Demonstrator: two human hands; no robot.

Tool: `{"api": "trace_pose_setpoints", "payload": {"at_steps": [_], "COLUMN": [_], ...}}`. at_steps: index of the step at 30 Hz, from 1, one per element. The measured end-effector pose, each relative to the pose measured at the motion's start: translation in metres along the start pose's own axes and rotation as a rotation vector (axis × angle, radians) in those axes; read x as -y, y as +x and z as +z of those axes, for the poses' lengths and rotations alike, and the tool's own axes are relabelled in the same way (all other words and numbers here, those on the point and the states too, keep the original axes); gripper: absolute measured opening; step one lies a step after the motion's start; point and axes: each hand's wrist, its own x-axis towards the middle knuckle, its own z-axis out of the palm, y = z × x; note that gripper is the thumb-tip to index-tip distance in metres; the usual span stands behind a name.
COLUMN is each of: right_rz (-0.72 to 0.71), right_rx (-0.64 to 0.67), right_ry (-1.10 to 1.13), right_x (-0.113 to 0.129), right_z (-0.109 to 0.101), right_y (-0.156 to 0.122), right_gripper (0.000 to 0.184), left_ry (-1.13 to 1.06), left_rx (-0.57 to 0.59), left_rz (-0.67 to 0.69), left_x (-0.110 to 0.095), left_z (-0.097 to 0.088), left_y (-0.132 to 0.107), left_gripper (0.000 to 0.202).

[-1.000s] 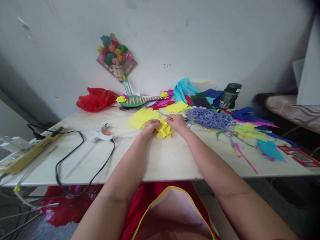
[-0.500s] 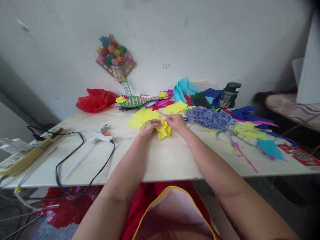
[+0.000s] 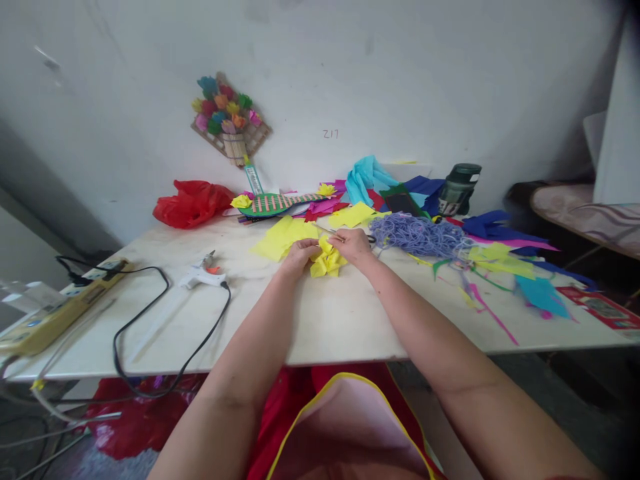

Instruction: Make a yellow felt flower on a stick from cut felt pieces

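A yellow paper flower (image 3: 327, 259) with folded petals is between my hands, just above or on the white table. My left hand (image 3: 300, 255) pinches its left side with the fingers closed. In my right hand (image 3: 354, 247) is a pair of scissors (image 3: 324, 229); the blades point left over the flower, and a bit of black handle shows beside the hand. Fingers hide the rest of the scissors. Behind my left hand lie flat yellow paper sheets (image 3: 281, 237).
A white glue gun (image 3: 203, 273) with its black cord lies left, near a yellow power strip (image 3: 60, 310). Purple yarn (image 3: 420, 235), coloured paper scraps and a dark bottle (image 3: 459, 190) stand right. A green woven craft piece (image 3: 280, 203) and red plastic bag (image 3: 193, 203) lie behind.
The yellow flower has turned slightly and shifted a little to the left between my fingers. Both hands stay in nearly the same place, and the view has moved slightly.
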Motion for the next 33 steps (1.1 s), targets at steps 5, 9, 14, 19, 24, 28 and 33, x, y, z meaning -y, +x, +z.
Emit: {"api": "trace_pose_setpoints", "payload": {"at_steps": [5,9,14,19,24,28,33], "right_rz": [-0.008,-0.002,0.053,0.069,0.006,-0.144,-0.246], "right_rx": [0.004,0.018,0.015,0.041,0.025,-0.02,-0.066], "right_ry": [0.059,0.01,-0.02,-0.077,-0.109,-0.041,0.132], "right_x": [-0.001,0.001,0.003,0.002,-0.003,-0.013,-0.02], "right_z": [0.002,0.0,-0.004,-0.003,0.002,0.01,0.019], "right_y": [0.0,0.0,0.0,0.001,0.003,0.005,0.009], "right_gripper": [0.022,0.022,0.021,0.016,0.011,0.009,0.007], "left_ry": [0.085,0.147,0.187,0.211,0.214,0.212,0.183], "left_rx": [-0.066,-0.062,-0.024,-0.014,-0.035,-0.053,-0.064], "left_rz": [0.021,0.064,0.151,0.167,0.182,0.173,0.116], "left_x": [0.001,-0.003,-0.006,-0.009,-0.011,-0.009,-0.006], "left_z": [0.0,0.001,0.002,0.004,0.004,0.003,0.002], "left_y": [0.002,0.0,-0.002,-0.005,-0.009,-0.008,-0.002], "left_gripper": [0.038,0.042,0.048,0.051,0.044,0.038,0.026]}}
